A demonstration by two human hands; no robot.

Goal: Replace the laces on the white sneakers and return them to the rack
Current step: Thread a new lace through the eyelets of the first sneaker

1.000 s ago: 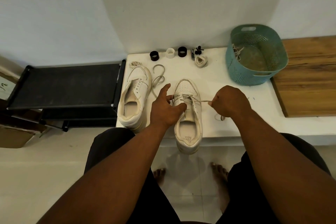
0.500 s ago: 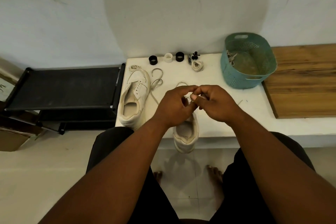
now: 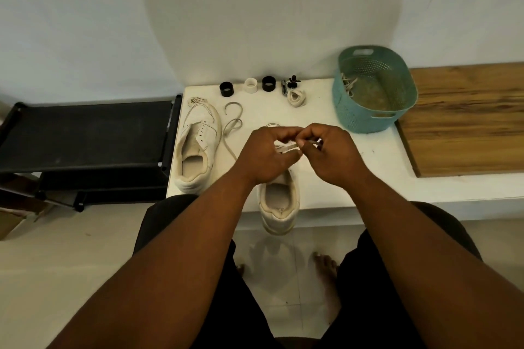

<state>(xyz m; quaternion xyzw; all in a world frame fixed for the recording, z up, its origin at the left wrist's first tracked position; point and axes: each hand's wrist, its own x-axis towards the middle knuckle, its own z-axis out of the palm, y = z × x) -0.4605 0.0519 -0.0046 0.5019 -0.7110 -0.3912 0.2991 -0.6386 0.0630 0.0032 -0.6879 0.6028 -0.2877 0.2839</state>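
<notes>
Your left hand [image 3: 265, 154] and right hand [image 3: 330, 151] meet together, both pinching the lace [image 3: 286, 147] just above the sneaker [image 3: 279, 201] beneath them, so you seem mid-lacing or tying; next, likely draw the ends snug, while the other sneaker [image 3: 198, 147] waits unlaced left of your hands.
</notes>
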